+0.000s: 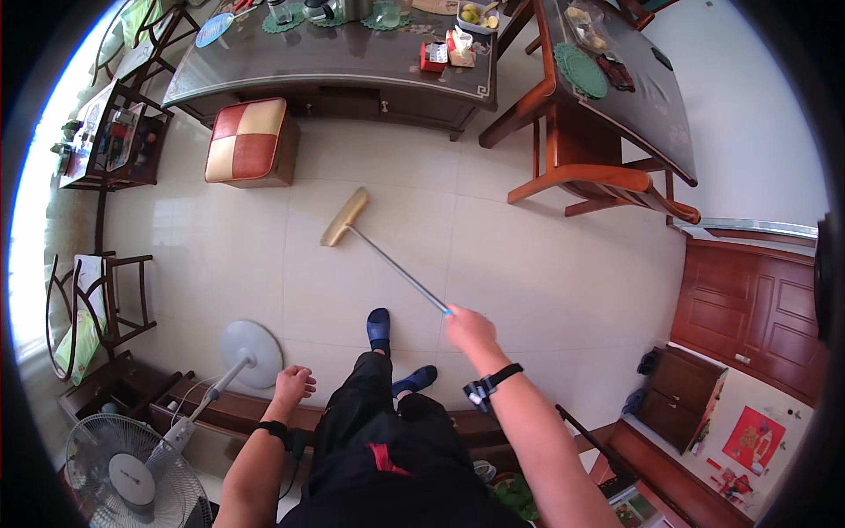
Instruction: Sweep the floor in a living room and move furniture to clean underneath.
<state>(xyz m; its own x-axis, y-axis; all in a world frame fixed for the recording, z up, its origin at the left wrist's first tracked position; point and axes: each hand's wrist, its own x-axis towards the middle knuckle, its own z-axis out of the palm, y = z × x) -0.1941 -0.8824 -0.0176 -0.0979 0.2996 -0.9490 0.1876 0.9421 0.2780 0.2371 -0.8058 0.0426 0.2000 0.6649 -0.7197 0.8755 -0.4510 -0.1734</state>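
Observation:
My right hand [471, 331] is closed around the metal handle [399, 269] of a broom. From my hand the handle slants forward and left to a wide tan broom head [344, 216], which rests on the tiled floor. My left hand [294, 387] hangs beside my left leg with nothing in it, its fingers loosely curled. Nearest to that hand is the round grey base [251, 354] of a standing fan. I wear blue slippers [378, 325], with one foot ahead of the other.
A checkered cube stool [247, 142] stands before a dark sideboard [284, 63]. To the right are a wooden chair [581, 181] and a glass-topped table [650, 99]. A dark chair [109, 297] is at left; the fan's caged head [135, 472] is at lower left, a shoe cabinet [680, 389] at right.

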